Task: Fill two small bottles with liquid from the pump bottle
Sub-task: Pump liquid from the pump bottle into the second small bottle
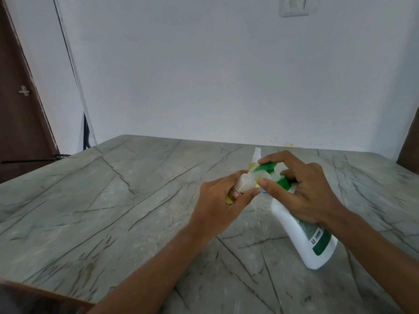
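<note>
A white pump bottle [301, 232] with a green pump head and green label stands tilted on the marble table [113, 211]. My right hand [301, 189] grips its neck, the index finger lying on top of the green pump head. My left hand [217, 200] holds a small clear bottle [87, 185] with whitish liquid and a red-edged label, its mouth up against the pump nozzle. Behind the hands stands a second small bottle [257, 158] with a clear spray cap and yellowish contents, partly hidden.
The grey veined tabletop runs back to a white wall [226, 75]. A brown door [20, 109] stands at the far left, and a dark wooden edge [410, 143] shows at the right.
</note>
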### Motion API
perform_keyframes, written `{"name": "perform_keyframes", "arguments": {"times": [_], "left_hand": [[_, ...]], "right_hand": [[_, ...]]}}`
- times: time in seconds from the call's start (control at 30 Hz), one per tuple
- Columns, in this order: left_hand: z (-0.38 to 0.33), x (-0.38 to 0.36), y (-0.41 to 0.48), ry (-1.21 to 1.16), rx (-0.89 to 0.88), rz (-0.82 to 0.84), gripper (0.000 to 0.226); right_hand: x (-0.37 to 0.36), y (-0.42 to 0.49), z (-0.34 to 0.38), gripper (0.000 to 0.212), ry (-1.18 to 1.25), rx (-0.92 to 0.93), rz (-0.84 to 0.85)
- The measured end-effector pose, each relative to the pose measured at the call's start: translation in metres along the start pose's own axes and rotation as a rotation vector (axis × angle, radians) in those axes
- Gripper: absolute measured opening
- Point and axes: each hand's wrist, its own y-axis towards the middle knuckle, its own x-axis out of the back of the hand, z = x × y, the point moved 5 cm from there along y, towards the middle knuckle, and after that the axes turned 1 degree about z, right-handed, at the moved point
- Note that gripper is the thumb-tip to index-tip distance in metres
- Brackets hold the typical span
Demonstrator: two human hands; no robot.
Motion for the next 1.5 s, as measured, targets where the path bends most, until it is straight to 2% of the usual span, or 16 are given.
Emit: {"name": "perform_keyframes", "arguments": {"times": [0.27,0.7,1.07,1.37,1.5], "left_hand": [[0.001,-0.004,-0.003,-0.006,-0.01,0.068,0.047],[-0.001,0.002,0.0,0.0,0.008,0.008,0.039],[-0.001,-0.002,-0.002,0.018,-0.029,0.033,0.042],[0.0,0.0,0.0,0.01,0.022,0.024,0.04],[0.001,-0.001,0.0,0.002,0.046,0.04,0.041]], "right_hand": [[0.002,0.0,-0.004,0.029,0.01,-0.019,-0.026],[-0.001,-0.001,0.002,0.048,0.017,0.0,0.029],[0.002,0.0,-0.003,0.027,-0.018,-0.008,-0.057],[0.0,0.0,0.004,0.046,-0.004,-0.003,0.006],[-0.001,0.0,0.006,0.044,0.017,-0.007,0.03]]}}
